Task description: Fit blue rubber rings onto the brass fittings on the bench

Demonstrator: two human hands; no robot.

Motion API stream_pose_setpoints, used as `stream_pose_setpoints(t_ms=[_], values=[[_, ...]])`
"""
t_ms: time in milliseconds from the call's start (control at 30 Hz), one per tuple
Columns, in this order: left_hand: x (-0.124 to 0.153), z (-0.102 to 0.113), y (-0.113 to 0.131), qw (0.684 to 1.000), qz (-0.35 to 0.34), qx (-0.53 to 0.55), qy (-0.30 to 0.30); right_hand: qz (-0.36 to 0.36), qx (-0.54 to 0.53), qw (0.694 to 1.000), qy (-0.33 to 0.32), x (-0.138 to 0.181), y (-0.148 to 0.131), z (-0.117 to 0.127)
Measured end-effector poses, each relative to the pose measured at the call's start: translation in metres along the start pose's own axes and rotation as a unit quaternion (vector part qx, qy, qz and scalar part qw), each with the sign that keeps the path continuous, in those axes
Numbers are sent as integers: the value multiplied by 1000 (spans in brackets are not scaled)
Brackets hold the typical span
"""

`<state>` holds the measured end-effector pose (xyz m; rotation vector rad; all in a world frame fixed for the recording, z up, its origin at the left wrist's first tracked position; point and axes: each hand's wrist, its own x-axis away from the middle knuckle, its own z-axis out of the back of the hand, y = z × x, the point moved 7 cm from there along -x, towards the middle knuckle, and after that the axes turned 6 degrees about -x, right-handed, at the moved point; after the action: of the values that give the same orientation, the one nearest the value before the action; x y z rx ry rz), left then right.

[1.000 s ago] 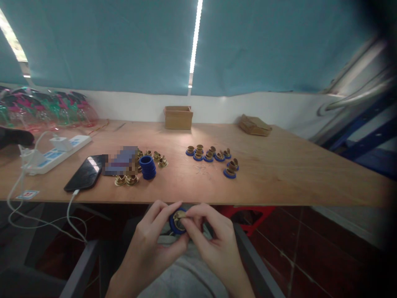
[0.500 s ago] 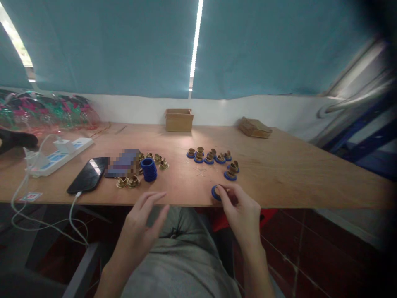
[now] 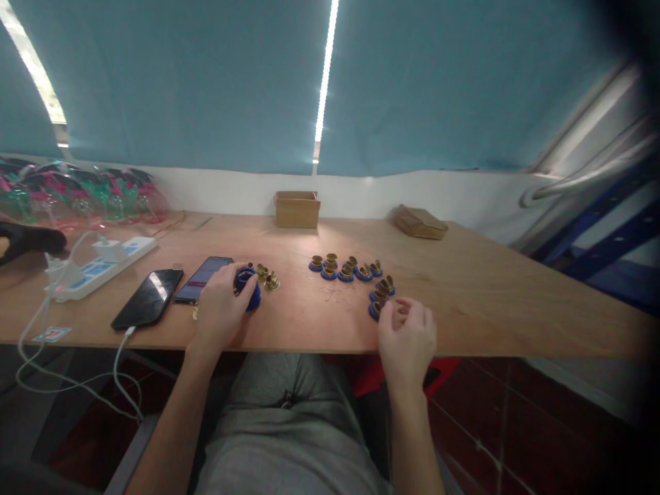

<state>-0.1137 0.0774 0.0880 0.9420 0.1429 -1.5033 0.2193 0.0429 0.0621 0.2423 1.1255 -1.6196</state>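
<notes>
My left hand [image 3: 223, 302] is at the stack of blue rings [image 3: 252, 301], thumb and fingers closed around its top ring. Behind the stack lie loose brass flanged fittings with flip lids [image 3: 271, 281]; others are hidden by that hand. At the near end of a curved row, my right hand [image 3: 407, 333] pinches a brass lidded fitting seated in a blue ring [image 3: 375, 311], which rests on the table. Several more ringed fittings [image 3: 346, 273] stand in the row, lids raised or tilted.
Two phones lie at the left, one black [image 3: 148, 299] and one with a lit screen [image 3: 202, 278]. Beyond are a white power strip [image 3: 111, 269] with cables and plastic-wrapped bottles [image 3: 82, 199]. A cardboard box [image 3: 297, 212] and a brown paper packet [image 3: 420, 223] sit at the back.
My left hand has moved forward onto the stack of blue rings and closed there. My right hand has carried its ringed fitting right and forward to the end of the row.
</notes>
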Motion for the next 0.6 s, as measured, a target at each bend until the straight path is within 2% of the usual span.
stream_pose_setpoints(t_ms=[67,100,233,333,467,600], values=[[2,7,2,1000,-1,4,20,14,-15,999,-28,6,-19,-8],[4,11,3,999,0,6,32,32,-28,997,-66,9,-32,-18],[21,36,10,995,14,16,93,111,-62,964,-235,18,-90,-73],[46,46,15,991,26,48,122,129,-48,938,-319,20,-124,-113],[81,37,14,985,52,132,99,127,-11,906,-403,19,-155,-149],[99,21,14,982,69,166,60,126,7,883,-453,16,-172,-166]])
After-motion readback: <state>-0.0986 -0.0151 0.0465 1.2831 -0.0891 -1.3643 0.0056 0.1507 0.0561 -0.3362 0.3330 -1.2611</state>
